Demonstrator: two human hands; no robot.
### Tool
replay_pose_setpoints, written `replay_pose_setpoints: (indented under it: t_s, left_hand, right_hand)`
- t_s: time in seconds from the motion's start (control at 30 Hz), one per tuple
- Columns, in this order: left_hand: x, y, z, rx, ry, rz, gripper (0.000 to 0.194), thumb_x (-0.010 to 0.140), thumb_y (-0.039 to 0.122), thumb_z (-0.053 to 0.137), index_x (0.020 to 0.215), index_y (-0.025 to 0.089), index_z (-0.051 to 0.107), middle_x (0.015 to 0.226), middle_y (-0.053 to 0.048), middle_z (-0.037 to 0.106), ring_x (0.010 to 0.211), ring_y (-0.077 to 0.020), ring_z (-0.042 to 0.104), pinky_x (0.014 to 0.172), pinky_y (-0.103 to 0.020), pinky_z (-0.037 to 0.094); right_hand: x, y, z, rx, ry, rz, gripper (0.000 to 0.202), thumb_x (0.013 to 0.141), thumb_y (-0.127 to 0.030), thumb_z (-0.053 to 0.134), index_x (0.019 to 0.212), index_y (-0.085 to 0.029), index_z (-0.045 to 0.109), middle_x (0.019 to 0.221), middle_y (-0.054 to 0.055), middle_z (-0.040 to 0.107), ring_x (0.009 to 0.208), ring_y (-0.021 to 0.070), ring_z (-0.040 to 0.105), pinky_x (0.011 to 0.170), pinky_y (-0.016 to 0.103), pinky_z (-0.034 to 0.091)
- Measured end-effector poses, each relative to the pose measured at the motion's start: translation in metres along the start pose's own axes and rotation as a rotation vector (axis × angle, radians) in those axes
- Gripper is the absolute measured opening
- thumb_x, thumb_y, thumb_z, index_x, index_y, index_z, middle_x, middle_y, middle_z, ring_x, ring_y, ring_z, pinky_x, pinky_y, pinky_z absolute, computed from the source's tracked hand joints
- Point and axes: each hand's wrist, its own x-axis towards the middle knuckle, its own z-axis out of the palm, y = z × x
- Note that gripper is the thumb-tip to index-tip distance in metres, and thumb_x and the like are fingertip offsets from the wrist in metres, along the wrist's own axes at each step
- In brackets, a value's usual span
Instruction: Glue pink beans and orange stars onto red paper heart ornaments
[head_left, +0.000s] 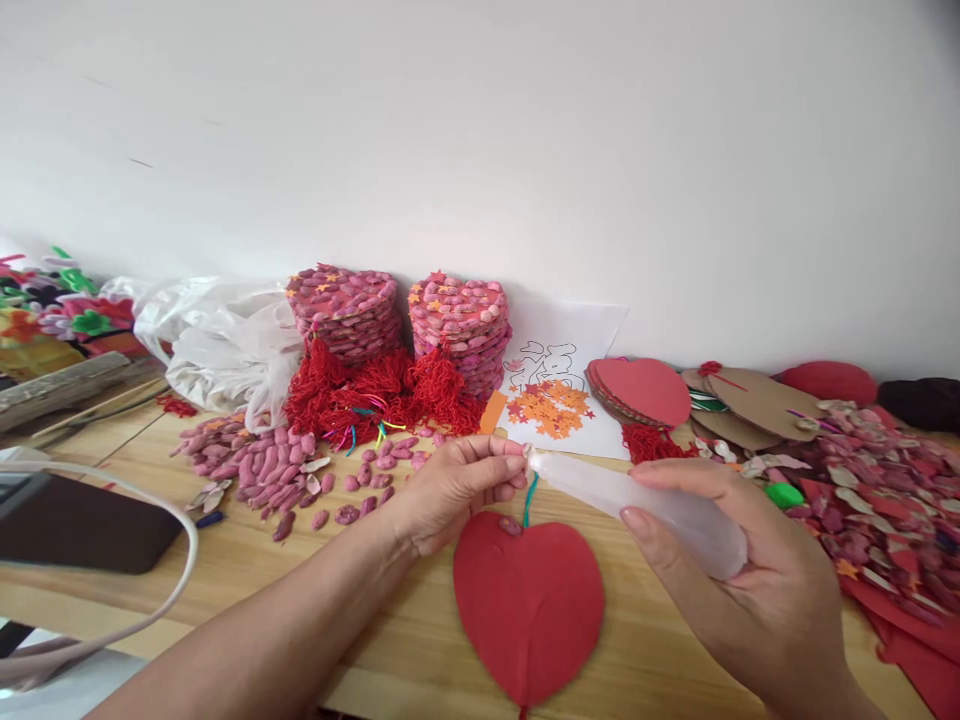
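My right hand [750, 570] is wrapped round a translucent white glue bottle [637, 500], tilted so its nozzle points left. At the nozzle, my left hand [469, 485] pinches something small and pale, mostly hidden by the fingertips. Below both hands a red heart-shaped piece [529, 610] lies flat on the wooden table, creased down its middle. One pink peanut shell [511, 525] rests at the heart's upper notch. A teal cord [531, 502] runs up from that notch. Loose pink peanut shells [277, 465] are spread to the left of my left hand.
Two stacks of peanut-covered hearts [345, 315] with red tassels [322, 390] stand against the wall. Orange paper stars [551, 408] lie on a white sheet [600, 330]. At right are red hearts [649, 392] and a shell heap [892, 500]; at left, a black device [90, 525] and cable.
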Motion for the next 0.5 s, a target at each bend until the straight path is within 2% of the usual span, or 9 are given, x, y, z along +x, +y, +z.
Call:
replay_pose_setpoints:
  t_s: [0.3,0.5]
  left_hand:
    - [-0.0008,0.0006,0.0005,0.001,-0.001,-0.005,0.022,0.071,0.025,0.087,0.083,0.014,0.073,0.077,-0.002,0.068,0.071,-0.0070,0.062,0.065,-0.017,0.047]
    - [-0.0023,0.0030,0.0031,-0.017,0.014,0.002,0.024,0.068,0.026,0.089,0.082,0.014,0.073,0.076,-0.001,0.068,0.071,-0.0076,0.062,0.067,-0.018,0.048]
  right_hand:
    - [-0.0011,0.0022,-0.0008,0.032,0.073,-0.008,0.019,0.083,-0.026,0.072,0.102,-0.025,0.067,0.099,0.002,0.071,0.085,0.0163,0.068,0.066,0.022,0.055]
    - [0.0014,-0.0014,-0.0001,0.017,0.026,0.017,0.016,0.083,-0.028,0.072,0.098,-0.026,0.067,0.093,0.001,0.072,0.076,0.0167,0.069,0.059,0.023,0.054]
